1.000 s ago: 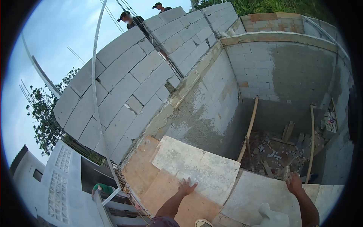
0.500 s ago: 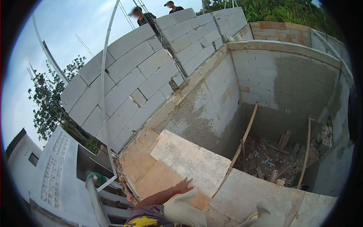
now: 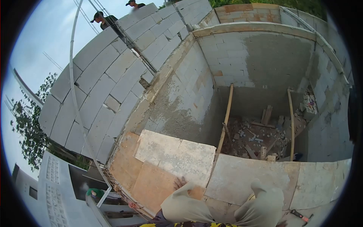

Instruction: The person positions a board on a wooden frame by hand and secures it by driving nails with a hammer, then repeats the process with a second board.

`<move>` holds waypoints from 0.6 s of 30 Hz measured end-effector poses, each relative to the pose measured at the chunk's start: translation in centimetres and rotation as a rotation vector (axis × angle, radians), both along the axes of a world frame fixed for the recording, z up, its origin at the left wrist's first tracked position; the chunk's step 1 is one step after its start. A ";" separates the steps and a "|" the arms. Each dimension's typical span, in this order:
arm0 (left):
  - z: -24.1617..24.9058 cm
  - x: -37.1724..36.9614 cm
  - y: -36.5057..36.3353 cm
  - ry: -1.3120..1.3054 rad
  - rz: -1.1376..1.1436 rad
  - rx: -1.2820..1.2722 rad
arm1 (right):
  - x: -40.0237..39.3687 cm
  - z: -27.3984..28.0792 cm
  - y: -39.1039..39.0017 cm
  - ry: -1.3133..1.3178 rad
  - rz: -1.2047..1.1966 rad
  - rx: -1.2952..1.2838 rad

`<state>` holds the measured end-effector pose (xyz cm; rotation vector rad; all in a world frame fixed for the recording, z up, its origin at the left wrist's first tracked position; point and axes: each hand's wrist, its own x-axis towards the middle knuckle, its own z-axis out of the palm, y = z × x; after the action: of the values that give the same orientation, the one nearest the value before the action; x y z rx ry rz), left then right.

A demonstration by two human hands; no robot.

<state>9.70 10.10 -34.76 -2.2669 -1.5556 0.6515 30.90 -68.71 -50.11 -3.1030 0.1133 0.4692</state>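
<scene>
My left hand (image 3: 179, 183) rests on a weathered sheet board (image 3: 166, 183), fingers spread and holding nothing. My left knee (image 3: 183, 206), in pale trousers, hides its wrist. A lighter, speckled board (image 3: 176, 155) lies just ahead of those fingers. A small part of what looks like my right hand (image 3: 282, 224) shows at the bottom edge, its fingers not readable. To the right of it lies a hammer (image 3: 300, 215) with an orange and black handle. My right knee (image 3: 261, 202) is bent over another large board (image 3: 249, 176).
Beyond the boards drops a deep block-walled pit (image 3: 261, 128) with rubble at its bottom and wooden poles (image 3: 227, 117) leaning up. A grey block wall (image 3: 102, 83) rises at left, with two people behind it. A person in green (image 3: 96, 193) is below left. A thin white pipe (image 3: 72, 68) stands nearby.
My view has turned right and down, bringing the hammer into sight. My left hand still lies on the board, but its forearm is now hidden behind my knee.
</scene>
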 end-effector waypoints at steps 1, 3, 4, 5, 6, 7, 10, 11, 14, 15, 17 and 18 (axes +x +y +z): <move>-1.1 0.7 0.1 0.078 -0.106 -0.010 | 0.5 0.2 0.5 0.093 -0.130 -0.041; -4.4 4.5 -0.4 0.240 -0.419 -0.065 | 1.4 2.8 2.4 0.231 -0.346 0.025; -7.0 6.3 -2.0 0.310 -0.596 -0.108 | 3.1 8.4 5.7 0.255 -0.409 0.030; -9.2 7.5 -4.1 0.370 -0.768 -0.147 | 3.3 9.0 5.8 0.281 -0.400 0.055; -11.0 9.3 -6.0 0.400 -0.928 -0.169 | 3.9 9.8 5.8 0.401 -0.428 0.052; -13.1 10.9 -8.2 0.407 -1.061 -0.175 | 3.7 9.3 5.6 0.358 -0.438 0.036; -16.4 13.5 -12.3 0.367 -1.261 -0.098 | 3.8 9.1 5.3 0.389 -0.408 0.012; -17.0 13.7 -12.4 0.346 -1.271 -0.045 | 3.7 9.1 5.2 0.403 -0.424 0.003; -19.1 13.9 -12.3 0.262 -1.254 0.136 | 3.7 9.8 5.4 0.305 -0.376 -0.028; -19.8 13.8 -12.4 0.233 -1.243 0.195 | 3.3 9.8 4.8 0.309 -0.373 -0.034; -20.4 12.2 -12.4 0.196 -1.166 0.326 | 3.8 9.4 3.6 -0.111 -0.651 0.300; -19.9 9.9 -11.5 0.203 -1.074 0.411 | 4.2 8.3 2.9 -0.352 -0.677 0.248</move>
<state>19.64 -1.36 -54.69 -2.1834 -0.1997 0.1990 35.15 -65.83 -41.81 -2.6159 0.9658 -0.0786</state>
